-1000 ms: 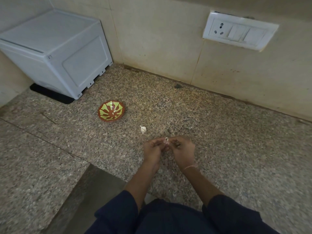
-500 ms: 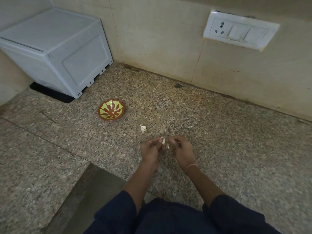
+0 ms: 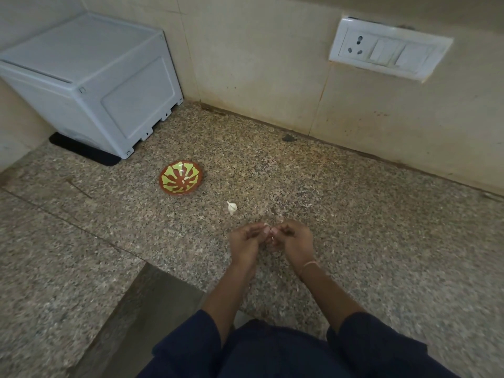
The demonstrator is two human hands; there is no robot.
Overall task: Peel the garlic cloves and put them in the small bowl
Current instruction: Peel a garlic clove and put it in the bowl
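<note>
Two hands work close together, nearer the person than the small bowl [image 3: 178, 192] and off to its right. The left hand [image 3: 244, 240] and right hand [image 3: 296, 238], fingers curled, pinch a garlic clove [image 3: 268, 230] between their tips, though most of it is hidden. A second clove [image 3: 232, 207] lies on the counter [image 3: 354, 227] between the bowl and the hands.

left hand [image 3: 245, 241] + right hand [image 3: 294, 240]: fingers [image 3: 259, 231] of both pinch one small pale garlic clove [image 3: 268, 230] over speckled granite worktop [image 3: 354, 241] | second white garlic clove [image 3: 232, 207] loose just beyond | small red-brown green-patterned bowl [image 3: 181, 181] further left
</note>
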